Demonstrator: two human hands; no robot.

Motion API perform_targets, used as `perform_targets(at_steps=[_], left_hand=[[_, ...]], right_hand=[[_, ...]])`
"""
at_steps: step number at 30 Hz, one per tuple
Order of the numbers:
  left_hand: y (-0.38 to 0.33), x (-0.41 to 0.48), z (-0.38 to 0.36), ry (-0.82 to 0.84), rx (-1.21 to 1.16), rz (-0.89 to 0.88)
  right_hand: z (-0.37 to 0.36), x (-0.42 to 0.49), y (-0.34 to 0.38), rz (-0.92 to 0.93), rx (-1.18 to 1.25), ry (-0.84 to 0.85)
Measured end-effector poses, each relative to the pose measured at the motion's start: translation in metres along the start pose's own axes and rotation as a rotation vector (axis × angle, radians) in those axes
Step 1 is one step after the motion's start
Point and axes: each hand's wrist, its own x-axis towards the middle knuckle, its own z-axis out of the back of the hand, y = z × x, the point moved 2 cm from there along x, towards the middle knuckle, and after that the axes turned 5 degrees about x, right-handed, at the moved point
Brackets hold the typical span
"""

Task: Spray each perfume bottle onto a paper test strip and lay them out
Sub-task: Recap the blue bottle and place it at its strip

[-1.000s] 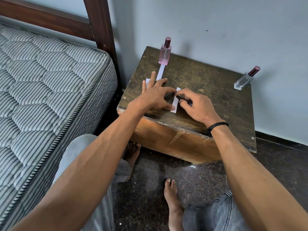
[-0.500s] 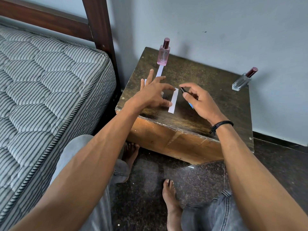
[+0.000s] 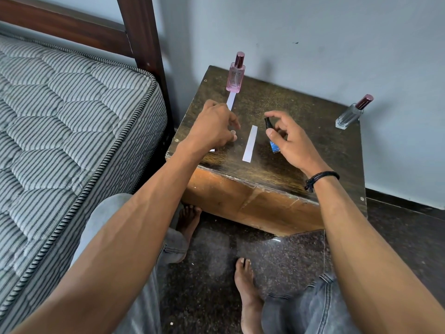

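Three bottles in play. The right hand (image 3: pixel 291 143) grips the small blue bottle (image 3: pixel 273 138) just beside the centre test strip (image 3: pixel 250 143), index finger arched over its black cap, likely readying a spray. The left hand (image 3: pixel 212 130) hovers, loosely curled, apparently empty. The pink bottle (image 3: pixel 236 74) heads its own strip (image 3: pixel 230 100), tagging that scent. The clear bottle (image 3: pixel 351 113) waits at the wooden table (image 3: pixel 313 112) corner.

Soft, even daylight-ish light, fairly bright, nothing harsh. Faint sheen on the table (image 3: pixel 272 169) mid-frame, soft shadows on the wall (image 3: pixel 313 32) up top. Pretty sharp overall, wide-angle bending toward the edges.
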Motion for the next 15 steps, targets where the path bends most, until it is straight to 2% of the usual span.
perform_targets(at_steps=[9, 15], left_hand=[[0.000, 0.002, -0.005, 0.004, 0.005, 0.041], [-0.005, 0.004, 0.003, -0.149, -0.272, 0.031]], right_hand=[[0.004, 0.000, 0.007, -0.002, 0.027, -0.053], [0.006, -0.002, 0.011, 0.000, 0.084, -0.063]])
